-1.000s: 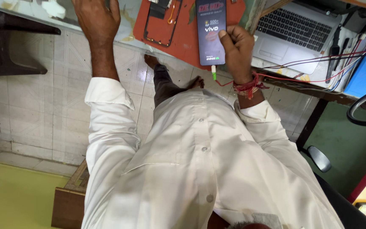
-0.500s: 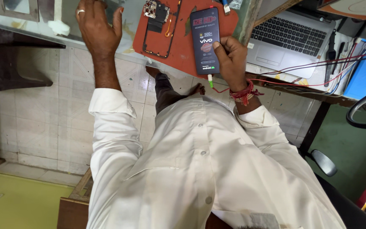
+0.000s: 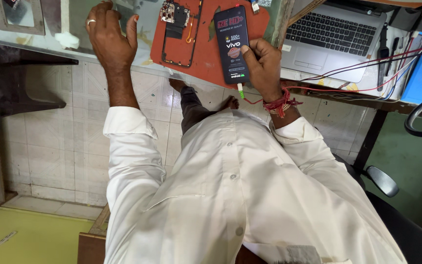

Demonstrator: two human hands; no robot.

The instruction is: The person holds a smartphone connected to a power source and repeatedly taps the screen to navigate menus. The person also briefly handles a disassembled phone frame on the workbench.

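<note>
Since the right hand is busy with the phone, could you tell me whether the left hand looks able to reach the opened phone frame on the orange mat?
Probably yes. The left hand rests flat on the glass tabletop, empty, just beside the orange mat. Nothing lies between it and the phone frame; the right hand holds the phone on the far side.

Phone [image 3: 231, 44]: glossy black front, smooth, with a printed film; held in the right hand [image 3: 264, 66]. Mat [image 3: 206, 58]: matt red-orange, rubbery look. Phone frame [image 3: 177, 32]: thin dark rim with bare metal and circuit parts showing. Tabletop [image 3: 40, 36]: smooth reflective glass under the left hand [image 3: 109, 39]. Laptop [image 3: 333, 36]: matt silver plastic, black keys. Shirt [image 3: 230, 195]: white woven cloth, slightly creased. Wrist thread [image 3: 280, 103]: red, frayed
</note>
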